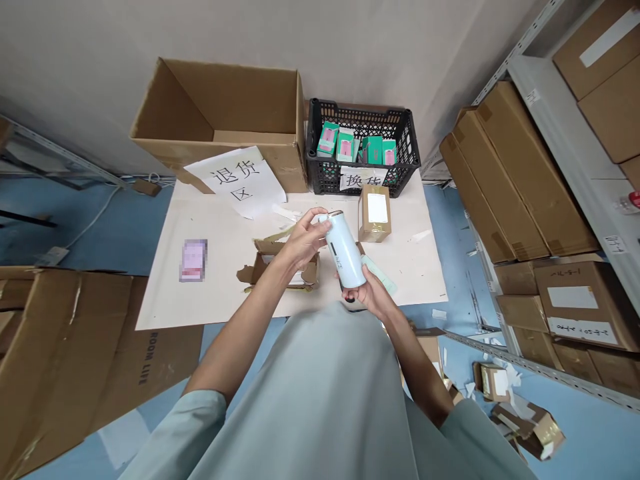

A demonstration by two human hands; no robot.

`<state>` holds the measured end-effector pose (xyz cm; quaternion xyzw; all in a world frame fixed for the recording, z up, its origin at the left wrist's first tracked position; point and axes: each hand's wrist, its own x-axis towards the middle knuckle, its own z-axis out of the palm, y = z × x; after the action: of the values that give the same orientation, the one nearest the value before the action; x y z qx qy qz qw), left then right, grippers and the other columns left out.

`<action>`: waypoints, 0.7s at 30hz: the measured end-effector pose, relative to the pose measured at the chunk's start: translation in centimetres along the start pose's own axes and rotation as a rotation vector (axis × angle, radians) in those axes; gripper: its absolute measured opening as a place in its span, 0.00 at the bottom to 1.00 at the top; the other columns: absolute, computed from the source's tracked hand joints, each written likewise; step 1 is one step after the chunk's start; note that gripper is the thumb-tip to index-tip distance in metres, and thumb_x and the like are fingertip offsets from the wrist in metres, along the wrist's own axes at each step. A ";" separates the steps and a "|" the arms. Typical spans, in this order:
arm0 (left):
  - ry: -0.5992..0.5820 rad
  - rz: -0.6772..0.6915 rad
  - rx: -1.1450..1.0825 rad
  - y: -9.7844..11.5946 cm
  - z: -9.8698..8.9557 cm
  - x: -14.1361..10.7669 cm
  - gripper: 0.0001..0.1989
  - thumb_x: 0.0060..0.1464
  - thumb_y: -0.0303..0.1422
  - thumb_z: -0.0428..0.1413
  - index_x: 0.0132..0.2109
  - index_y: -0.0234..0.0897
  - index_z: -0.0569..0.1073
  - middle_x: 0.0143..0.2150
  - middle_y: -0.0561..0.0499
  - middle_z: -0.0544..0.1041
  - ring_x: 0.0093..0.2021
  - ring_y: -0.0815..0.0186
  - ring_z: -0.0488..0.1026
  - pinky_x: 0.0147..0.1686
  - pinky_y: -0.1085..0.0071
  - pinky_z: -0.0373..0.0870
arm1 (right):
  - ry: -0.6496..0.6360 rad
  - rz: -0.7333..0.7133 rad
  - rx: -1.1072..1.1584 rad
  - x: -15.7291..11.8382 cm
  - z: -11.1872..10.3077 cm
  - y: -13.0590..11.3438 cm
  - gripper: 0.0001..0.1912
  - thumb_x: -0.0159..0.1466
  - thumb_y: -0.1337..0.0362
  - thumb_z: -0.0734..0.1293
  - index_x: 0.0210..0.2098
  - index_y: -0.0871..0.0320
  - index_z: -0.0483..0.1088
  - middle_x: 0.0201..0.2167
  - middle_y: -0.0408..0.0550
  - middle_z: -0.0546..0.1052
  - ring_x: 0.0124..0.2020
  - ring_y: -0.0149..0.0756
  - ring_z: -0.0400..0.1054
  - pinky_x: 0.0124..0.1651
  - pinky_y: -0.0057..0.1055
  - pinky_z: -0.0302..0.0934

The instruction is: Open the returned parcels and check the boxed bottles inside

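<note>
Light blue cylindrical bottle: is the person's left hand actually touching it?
Touching. The head view shows the left hand with its thumb and fingers against the bottle near its top.

Purple patch [193, 260]: was blurred into squares, left of the left hand [304, 241]
Bottle print [337, 261]: was too small to read, between both hands
Opened box [260, 265]: lay partly hidden beneath the left hand
Shelf carton [613, 123]: was cut off, right of the right hand [369, 291]
</note>
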<state>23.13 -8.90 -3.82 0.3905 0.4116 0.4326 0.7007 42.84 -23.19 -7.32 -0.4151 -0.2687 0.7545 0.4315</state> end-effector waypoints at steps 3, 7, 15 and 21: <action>0.102 0.045 0.032 -0.3 0.8 -0.1 0.36 0.42 0.54 0.77 0.53 0.47 0.74 0.42 0.53 0.81 0.46 0.61 0.80 0.48 0.66 0.78 | 0.270 -0.233 -0.355 0.0 0.0 0.4 0.47 0.65 0.38 0.77 0.76 0.48 0.60 0.65 0.56 0.75 0.53 0.45 0.79 0.52 0.40 0.78; 0.203 0.040 0.020 -0.6 2.2 -0.5 0.36 0.40 0.52 0.78 0.52 0.45 0.76 0.46 0.50 0.82 0.48 0.60 0.80 0.46 0.66 0.77 | 0.493 -0.471 -0.923 0.3 0.1 1.4 0.51 0.66 0.45 0.79 0.80 0.45 0.55 0.72 0.60 0.67 0.73 0.57 0.66 0.64 0.52 0.75; 0.292 0.003 0.002 -0.8 2.1 -0.7 0.35 0.38 0.49 0.79 0.53 0.42 0.83 0.42 0.50 0.82 0.43 0.63 0.80 0.44 0.69 0.76 | 0.569 -0.682 -1.255 0.7 -0.7 1.8 0.37 0.72 0.54 0.73 0.77 0.51 0.65 0.58 0.57 0.77 0.59 0.50 0.78 0.56 0.43 0.80; 0.305 -0.011 0.034 -1.2 1.7 -0.2 0.35 0.38 0.50 0.80 0.52 0.42 0.82 0.42 0.49 0.84 0.43 0.60 0.81 0.45 0.67 0.78 | 0.516 -0.538 -1.000 0.8 -1.0 1.5 0.39 0.67 0.48 0.75 0.74 0.53 0.71 0.53 0.55 0.80 0.54 0.48 0.79 0.57 0.41 0.79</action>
<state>24.98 -9.80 -4.24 0.3298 0.5229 0.4760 0.6255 42.81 -23.18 -9.31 -0.6536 -0.5716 0.2780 0.4109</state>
